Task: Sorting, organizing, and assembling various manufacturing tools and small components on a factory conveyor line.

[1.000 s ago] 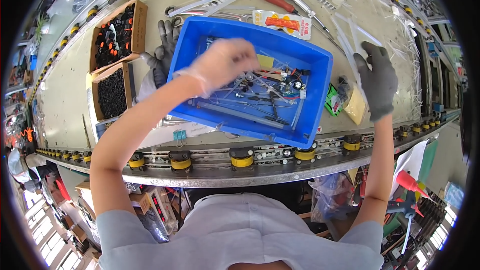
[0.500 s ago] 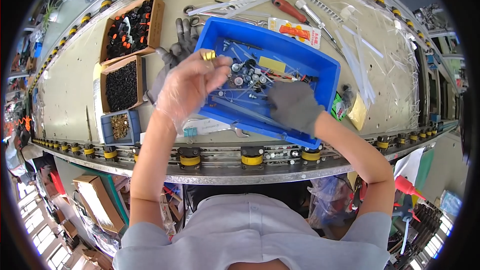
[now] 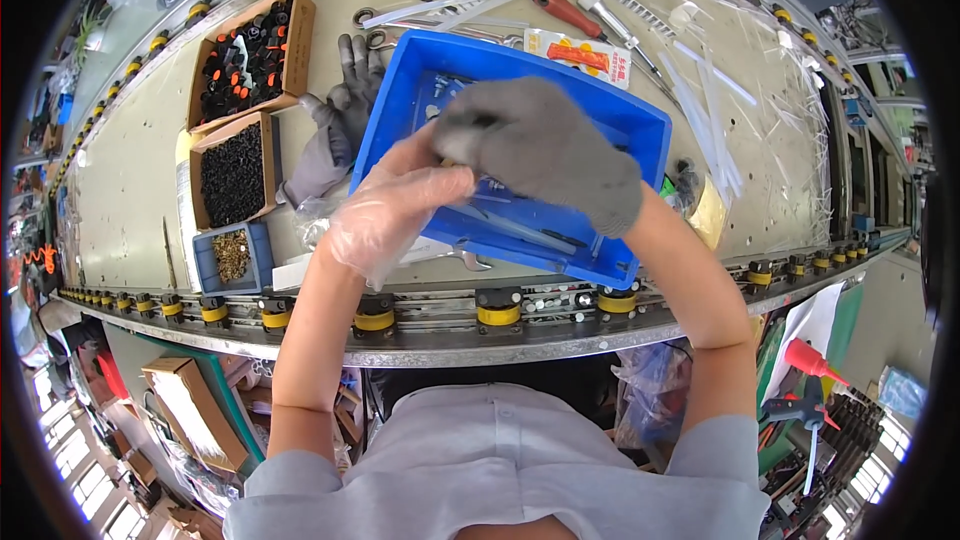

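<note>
My left hand [image 3: 398, 202], in a clear plastic glove, meets my right hand [image 3: 540, 148], in a grey knit glove, over the blue bin [image 3: 648, 130]. Both have curled fingers close together or touching; whatever they hold is hidden behind the right glove. Screws and clear plastic strips [image 3: 535, 237] lie inside the bin, largely covered by my hands. A spare grey glove [image 3: 330, 145] rests left of the bin.
Left are boxes of orange-and-black parts [image 3: 250, 70] and black pieces [image 3: 233, 175], plus a small tray of brass parts [image 3: 230, 258]. Behind lie wrenches [image 3: 378, 38] and a red screwdriver [image 3: 565, 10]; plastic strips [image 3: 700, 120] lie right. A roller rail [image 3: 498, 308] runs along the near edge.
My left hand, holding a small yellow piece half a second ago, has turned inward. My right hand has risen from inside the bin and moved leftward to meet it, hiding that piece.
</note>
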Available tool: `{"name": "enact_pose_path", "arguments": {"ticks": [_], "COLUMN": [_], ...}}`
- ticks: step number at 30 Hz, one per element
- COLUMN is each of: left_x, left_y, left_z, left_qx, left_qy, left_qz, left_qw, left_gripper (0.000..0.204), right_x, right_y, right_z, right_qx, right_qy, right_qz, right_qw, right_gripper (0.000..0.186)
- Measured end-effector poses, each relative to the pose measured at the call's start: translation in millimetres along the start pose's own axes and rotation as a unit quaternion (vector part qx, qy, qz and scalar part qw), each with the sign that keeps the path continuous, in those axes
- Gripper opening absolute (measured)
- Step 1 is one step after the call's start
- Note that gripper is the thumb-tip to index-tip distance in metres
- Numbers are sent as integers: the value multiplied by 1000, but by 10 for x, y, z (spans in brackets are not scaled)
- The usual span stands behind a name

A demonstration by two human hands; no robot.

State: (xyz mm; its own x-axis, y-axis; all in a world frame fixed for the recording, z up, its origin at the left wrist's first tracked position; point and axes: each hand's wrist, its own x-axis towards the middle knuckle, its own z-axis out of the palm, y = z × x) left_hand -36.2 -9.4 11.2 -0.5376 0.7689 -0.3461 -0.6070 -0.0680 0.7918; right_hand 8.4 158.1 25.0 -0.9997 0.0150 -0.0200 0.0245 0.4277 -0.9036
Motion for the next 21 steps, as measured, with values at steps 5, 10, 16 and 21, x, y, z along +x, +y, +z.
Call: {"name": "enact_pose_path", "arguments": {"ticks": [5,10,16,21], "left_x": [30,-57,-91,-175], "left_y": [139,281,296,311], "left_z": [-421,-542,-679,-550], "left_qx": [-47,-164,-225,-99], "left_qy": [142,131,99,151], "left_qz": [-33,95,95,64], "left_qw": [988,973,965,981], "left_gripper": [17,27,27,36], "right_x": [-1,-404,-394,-359], "right_y": [15,469,508,148], "right_z": [-23,216,242,-163], "right_qx": [-110,-392,-438,-179], "right_qy": [5,-287,-261,-4], "right_qz": [43,107,132,175], "right_qw": [993,868,850,968], "right_gripper": [20,26,24,18]}}
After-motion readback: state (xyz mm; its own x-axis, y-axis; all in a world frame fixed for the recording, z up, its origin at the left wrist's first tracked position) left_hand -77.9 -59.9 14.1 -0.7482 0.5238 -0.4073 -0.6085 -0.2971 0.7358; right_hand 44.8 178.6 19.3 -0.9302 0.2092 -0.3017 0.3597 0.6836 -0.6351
